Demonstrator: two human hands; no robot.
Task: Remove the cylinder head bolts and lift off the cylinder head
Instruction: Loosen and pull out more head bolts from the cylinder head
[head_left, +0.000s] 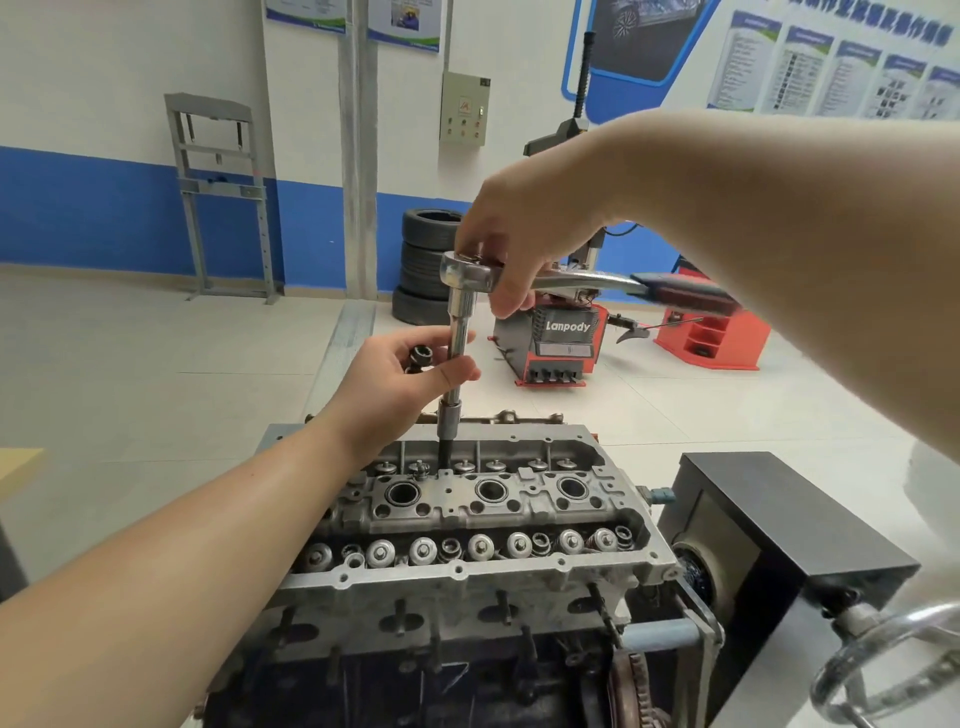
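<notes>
4 stacked tyres (427, 265), red tyre changer (558, 340), grey press frame (223, 192), wall posters (831, 67)

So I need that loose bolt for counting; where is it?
Head view: the bolt is in the left hand, left of the extension bar, above the cylinder head.

Ratchet (470, 273) stands above cylinder head (467, 514); tyres (428, 265) stacked behind.

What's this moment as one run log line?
left hand steadies extension | right hand on ratchet | cylinder head still seated
</notes>
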